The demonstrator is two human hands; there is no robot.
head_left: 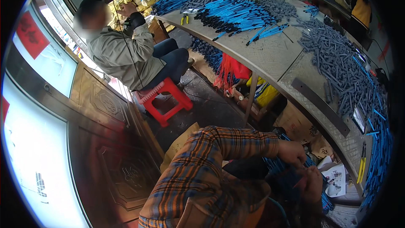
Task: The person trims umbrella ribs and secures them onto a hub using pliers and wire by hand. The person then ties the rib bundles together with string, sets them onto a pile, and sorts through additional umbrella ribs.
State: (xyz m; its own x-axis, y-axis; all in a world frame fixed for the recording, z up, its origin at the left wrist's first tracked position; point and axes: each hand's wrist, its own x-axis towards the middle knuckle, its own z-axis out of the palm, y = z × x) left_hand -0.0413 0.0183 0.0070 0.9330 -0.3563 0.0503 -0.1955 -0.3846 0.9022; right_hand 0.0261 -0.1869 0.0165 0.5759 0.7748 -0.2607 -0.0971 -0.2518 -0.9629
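My left hand (291, 152) and my right hand (311, 184) meet close together at the lower right, below the table edge. The fingers of both hands are curled in, and whatever they hold is too dark and blurred to make out. Under and around them lie many thin blue rods (274, 165) with dark ends. An orange-brown plaid sleeve (198, 160) covers my left arm. Part of my right hand is smeared and in shadow.
Heaps of blue rods (236, 12) and grey plastic tubes (337, 59) cover much of the table (265, 55). Yellow-handled pliers (361, 169) lie near its edge, beyond a dark flat strip (320, 106). A person (122, 55) sits on a red stool (166, 101) at left.
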